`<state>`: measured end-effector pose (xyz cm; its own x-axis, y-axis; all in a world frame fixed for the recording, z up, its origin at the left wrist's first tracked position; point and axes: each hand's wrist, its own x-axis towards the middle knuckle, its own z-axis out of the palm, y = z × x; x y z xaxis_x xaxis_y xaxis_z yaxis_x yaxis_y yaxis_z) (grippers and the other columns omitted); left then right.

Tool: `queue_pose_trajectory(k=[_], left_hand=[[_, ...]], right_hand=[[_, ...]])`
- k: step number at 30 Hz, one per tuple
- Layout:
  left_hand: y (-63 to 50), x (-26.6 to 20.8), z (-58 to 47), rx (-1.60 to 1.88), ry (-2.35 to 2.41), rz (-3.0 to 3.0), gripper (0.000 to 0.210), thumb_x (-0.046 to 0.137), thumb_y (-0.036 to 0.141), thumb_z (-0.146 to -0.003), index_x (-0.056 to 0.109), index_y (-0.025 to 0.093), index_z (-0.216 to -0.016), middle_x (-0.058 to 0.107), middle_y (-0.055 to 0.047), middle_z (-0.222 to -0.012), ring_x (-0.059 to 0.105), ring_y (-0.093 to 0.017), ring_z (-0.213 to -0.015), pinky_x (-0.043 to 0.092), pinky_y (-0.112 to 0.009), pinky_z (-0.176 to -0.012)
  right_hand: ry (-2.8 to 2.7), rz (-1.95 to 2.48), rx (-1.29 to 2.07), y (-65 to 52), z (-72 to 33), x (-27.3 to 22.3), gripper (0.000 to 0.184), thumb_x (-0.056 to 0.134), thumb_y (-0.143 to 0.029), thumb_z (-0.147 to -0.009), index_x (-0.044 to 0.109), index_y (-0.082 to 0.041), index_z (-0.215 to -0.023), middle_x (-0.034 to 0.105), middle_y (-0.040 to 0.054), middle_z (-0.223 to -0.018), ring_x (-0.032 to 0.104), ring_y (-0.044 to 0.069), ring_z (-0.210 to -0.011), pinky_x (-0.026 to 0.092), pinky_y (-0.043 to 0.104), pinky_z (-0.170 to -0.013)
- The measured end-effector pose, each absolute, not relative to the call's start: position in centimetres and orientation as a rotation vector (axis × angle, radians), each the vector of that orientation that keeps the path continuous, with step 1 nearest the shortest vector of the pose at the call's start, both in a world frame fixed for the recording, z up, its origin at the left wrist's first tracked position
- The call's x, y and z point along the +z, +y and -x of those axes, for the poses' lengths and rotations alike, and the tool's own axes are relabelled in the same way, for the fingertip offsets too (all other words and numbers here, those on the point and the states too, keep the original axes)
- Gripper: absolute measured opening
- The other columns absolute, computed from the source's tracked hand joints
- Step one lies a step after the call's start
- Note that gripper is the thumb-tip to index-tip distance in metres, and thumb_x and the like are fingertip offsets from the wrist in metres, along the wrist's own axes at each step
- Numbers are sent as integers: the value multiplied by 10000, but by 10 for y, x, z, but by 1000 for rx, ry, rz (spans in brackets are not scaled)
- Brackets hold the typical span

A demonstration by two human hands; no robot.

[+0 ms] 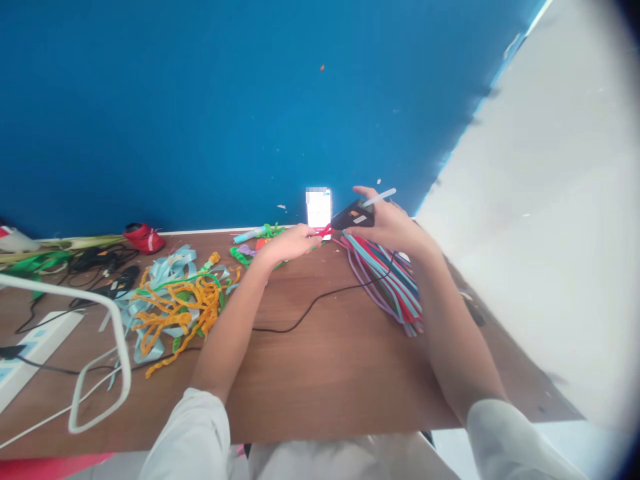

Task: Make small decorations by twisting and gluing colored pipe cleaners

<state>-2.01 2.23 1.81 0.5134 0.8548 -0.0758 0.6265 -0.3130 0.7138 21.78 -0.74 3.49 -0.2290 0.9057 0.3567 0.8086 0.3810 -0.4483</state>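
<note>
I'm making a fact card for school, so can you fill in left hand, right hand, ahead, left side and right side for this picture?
Left hand: holds a red piece
Right hand: holds a glue gun, white stick poking out
Ahead: lit phone, blue wall
Left side: orange strands, blue ribbon, power strip
Right side: coloured strips, partly hidden by the forearm

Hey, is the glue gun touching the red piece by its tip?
Cannot tell. In the head view, the glue gun points at the red piece, but the tip area is too blurred.
</note>
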Motion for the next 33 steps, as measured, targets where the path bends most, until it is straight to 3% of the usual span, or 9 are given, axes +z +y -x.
queue_pose_trajectory(k=[12,27,33], left_hand=[[27,18,22,319,1209,-2056,274,500,413,-884,594,179,-778,515,20,-627,417,-99,-515,275,-234,-461],[31,17,24,368,1254,-2004,276,505,373,-889,640,160,-777,570,1,-640,451,-88,-486,284,-231,-439],[26,21,22,406,1231,-1917,319,504,420,-921,640,158,-802,517,22,-602,372,-63,-424,264,-225,-426]], right_hand=[[-2093,1467,308,-6,-217,33,832,704,-472,-784,368,-211,-1499,675,128,-1241,644,364,-1118,521,491,-901],[-2071,1372,289,-8,-215,37,787,728,-432,-765,442,-197,-1460,722,118,-1161,672,368,-1091,531,485,-907],[-2032,1289,375,-8,-216,37,815,711,-442,-785,396,-170,-1486,709,120,-1197,673,334,-1097,509,466,-955]])
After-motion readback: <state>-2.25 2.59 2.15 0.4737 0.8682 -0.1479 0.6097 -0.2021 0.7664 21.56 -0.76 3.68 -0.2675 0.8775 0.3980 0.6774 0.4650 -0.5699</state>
